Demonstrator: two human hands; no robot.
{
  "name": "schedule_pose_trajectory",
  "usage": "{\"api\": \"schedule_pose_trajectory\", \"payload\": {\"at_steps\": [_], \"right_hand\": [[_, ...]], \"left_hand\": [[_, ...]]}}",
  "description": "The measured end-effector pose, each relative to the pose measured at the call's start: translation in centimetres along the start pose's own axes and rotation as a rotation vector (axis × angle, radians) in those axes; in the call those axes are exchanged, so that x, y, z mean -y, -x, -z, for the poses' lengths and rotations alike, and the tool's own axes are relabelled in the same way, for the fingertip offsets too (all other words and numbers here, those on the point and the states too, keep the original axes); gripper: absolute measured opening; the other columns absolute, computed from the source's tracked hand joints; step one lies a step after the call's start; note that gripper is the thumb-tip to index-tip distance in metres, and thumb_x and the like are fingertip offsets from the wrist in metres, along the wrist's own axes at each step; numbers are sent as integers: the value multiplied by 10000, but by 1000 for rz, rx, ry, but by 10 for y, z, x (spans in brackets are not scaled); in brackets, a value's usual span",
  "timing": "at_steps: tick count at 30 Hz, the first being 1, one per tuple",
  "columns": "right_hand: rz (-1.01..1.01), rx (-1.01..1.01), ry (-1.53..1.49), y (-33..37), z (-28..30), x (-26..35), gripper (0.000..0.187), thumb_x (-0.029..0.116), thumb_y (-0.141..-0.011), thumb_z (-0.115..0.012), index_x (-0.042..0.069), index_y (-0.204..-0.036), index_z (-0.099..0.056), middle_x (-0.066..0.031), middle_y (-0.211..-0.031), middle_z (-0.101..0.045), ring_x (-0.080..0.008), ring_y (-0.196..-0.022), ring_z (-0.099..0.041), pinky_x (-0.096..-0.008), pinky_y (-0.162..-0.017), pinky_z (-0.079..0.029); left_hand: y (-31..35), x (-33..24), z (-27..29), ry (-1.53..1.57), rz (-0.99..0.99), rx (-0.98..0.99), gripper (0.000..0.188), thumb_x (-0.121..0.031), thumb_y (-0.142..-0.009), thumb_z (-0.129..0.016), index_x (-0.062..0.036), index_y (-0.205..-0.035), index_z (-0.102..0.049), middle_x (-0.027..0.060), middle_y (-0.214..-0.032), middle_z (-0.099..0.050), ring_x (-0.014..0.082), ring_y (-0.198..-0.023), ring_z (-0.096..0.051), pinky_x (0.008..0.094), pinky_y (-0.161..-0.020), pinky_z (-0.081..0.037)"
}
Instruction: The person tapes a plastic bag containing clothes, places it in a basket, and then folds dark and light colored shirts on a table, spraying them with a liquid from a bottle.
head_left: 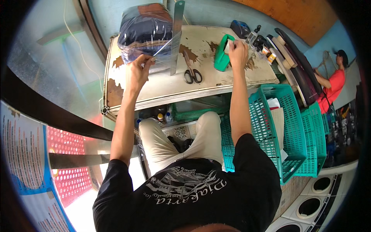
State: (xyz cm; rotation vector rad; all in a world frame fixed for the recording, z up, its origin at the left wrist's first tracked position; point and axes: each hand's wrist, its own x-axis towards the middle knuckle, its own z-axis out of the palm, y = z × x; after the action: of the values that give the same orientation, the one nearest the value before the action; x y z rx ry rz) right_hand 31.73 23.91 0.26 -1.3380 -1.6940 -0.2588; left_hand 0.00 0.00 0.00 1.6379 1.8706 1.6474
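Note:
A clear plastic bag (164, 58) wraps a bundle of folded dark clothes (145, 29) at the back left of the worn table. My left hand (138, 71) pinches the near edge of the plastic. On the right, my right hand (238, 54) reaches over a green tape dispenser (221, 61). Its fingers are closed on the pale tape at the dispenser's top; they hide part of it. A steel ruler (176, 42) stands against the bag's right side. Black-handled scissors (192, 72) lie between my hands, blades pointing away.
The white table (154, 92) has peeling brown patches. Bottles (253, 35) and a dark blue box (240, 29) stand at its back right. Green plastic baskets (276, 127) are stacked beside my right arm. A person in red (334, 87) is at the far right.

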Motion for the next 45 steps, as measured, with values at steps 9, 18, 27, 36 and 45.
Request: {"api": "schedule_pose_trajectory", "payload": {"at_steps": [9,18,27,36,45], "right_hand": [[-664,505,-500,24,-7,-35,427,437,-852,-683,19,-937,-689,-37,-724,-632,-158,-570,-558,-335,-550,-463],[-562,598,-28,-4,-20,-40,389,408,-813,-683,56,-969,-740,-180,-932,-713,-355,-889,-675,-438,-805,-509],[-913,158,-947,25,-15,-7,226,230,-830,-720,20,-896,-668,-5,-598,-512,-111,-509,-488,-279,-508,-415],[-1039,173,-1138,72,15,17,210,267,-861,-660,83,-946,-604,-33,-935,-594,-182,-828,-643,-357,-684,-446],[-1088,24,-1582,107,-28,-1,119,110,-901,-648,37,-975,-589,-68,-969,-597,-270,-880,-670,-512,-767,-586]], "left_hand": [[2,-3,4,-63,28,6,158,-176,-925,-626,-33,-954,-686,40,-788,-734,81,-405,-536,248,-393,-420],[2,-3,-2,-60,7,2,147,-169,-924,-627,-41,-962,-687,40,-797,-736,76,-402,-526,252,-397,-418],[1,1,1,-93,-2,-6,135,-164,-912,-637,-48,-952,-694,13,-789,-735,69,-411,-533,254,-405,-421],[2,2,-1,-85,1,1,147,-178,-909,-645,-43,-945,-690,21,-782,-734,65,-415,-524,247,-408,-406],[3,-1,-1,-105,-26,10,143,-169,-906,-648,-37,-939,-692,20,-782,-733,53,-418,-507,244,-407,-403]]}}
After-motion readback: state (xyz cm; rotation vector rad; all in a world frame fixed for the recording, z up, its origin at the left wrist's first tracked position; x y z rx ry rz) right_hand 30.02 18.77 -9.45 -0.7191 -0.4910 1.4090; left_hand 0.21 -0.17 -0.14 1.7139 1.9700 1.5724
